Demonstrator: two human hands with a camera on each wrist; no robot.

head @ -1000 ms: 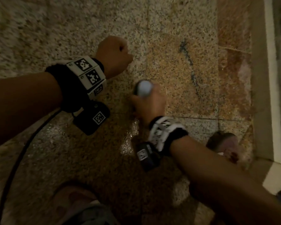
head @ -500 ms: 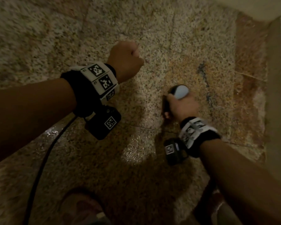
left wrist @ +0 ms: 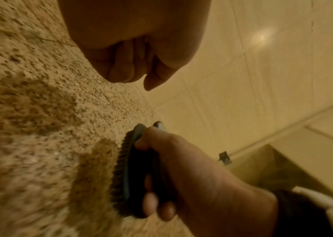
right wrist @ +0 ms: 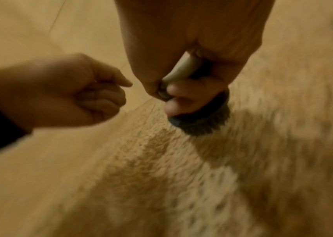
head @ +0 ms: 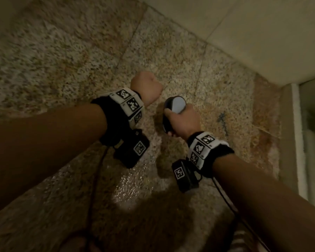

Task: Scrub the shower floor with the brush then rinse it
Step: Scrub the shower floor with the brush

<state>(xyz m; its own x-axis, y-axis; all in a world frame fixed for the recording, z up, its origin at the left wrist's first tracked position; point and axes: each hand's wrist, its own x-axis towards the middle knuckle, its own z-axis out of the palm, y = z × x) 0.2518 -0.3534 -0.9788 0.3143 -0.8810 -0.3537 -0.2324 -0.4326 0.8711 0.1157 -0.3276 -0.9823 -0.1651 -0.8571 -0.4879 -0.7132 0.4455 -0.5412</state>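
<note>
My right hand [head: 183, 122] grips a dark scrub brush [head: 173, 110] with a pale rounded top, its bristles [left wrist: 122, 168] down on the speckled granite shower floor [head: 62, 60]. The right wrist view shows the brush [right wrist: 200, 118] with my fingers [right wrist: 184, 99] curled around its handle. My left hand [head: 146, 87] hovers just left of the brush, curled into a fist with nothing in it [left wrist: 133, 52]. In the right wrist view the left hand [right wrist: 76, 91] is a little apart from the brush.
A pale tiled wall [head: 253, 33] meets the floor at the upper right. A raised threshold with a white strip [head: 298, 135] runs down the right side. A wet shiny patch [head: 133, 186] lies near me, and a dark blue mark [head: 223, 120] stains the floor right of the brush.
The brush and my right hand have moved toward the wall corner across the floor, and my view has swung up to show the wall. My left hand stays fisted alongside.
</note>
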